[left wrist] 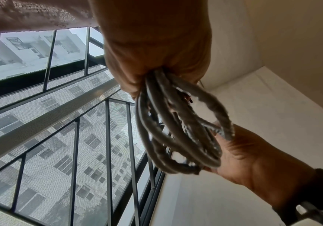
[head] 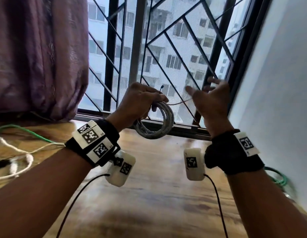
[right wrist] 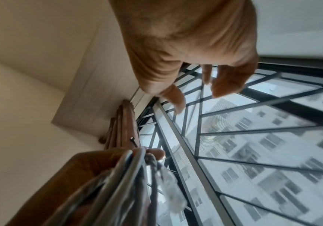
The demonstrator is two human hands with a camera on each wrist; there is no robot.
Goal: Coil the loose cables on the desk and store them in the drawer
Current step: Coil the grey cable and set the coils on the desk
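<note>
Raised in front of the window, my left hand [head: 146,102] grips a coil of grey braided cable [head: 155,122], whose loops hang below the fist. In the left wrist view the coil [left wrist: 180,131] dangles from the closed fingers. A thin strand [head: 180,101] runs from the coil toward my right hand [head: 203,91]. That hand is to the right of the coil, fingers spread and blurred, holding nothing I can see. The right wrist view shows its fingers [right wrist: 178,99] loosely extended, with the coil [right wrist: 129,183] lower left. No drawer is in view.
The wooden desk [head: 158,194] lies below my arms. A loose green cable [head: 29,133] and a white cable [head: 20,152] lie at its left, and a green cable bundle [head: 279,177] at its right. A purple curtain [head: 38,57], the window grille [head: 166,48] and a white wall [head: 278,83] surround it.
</note>
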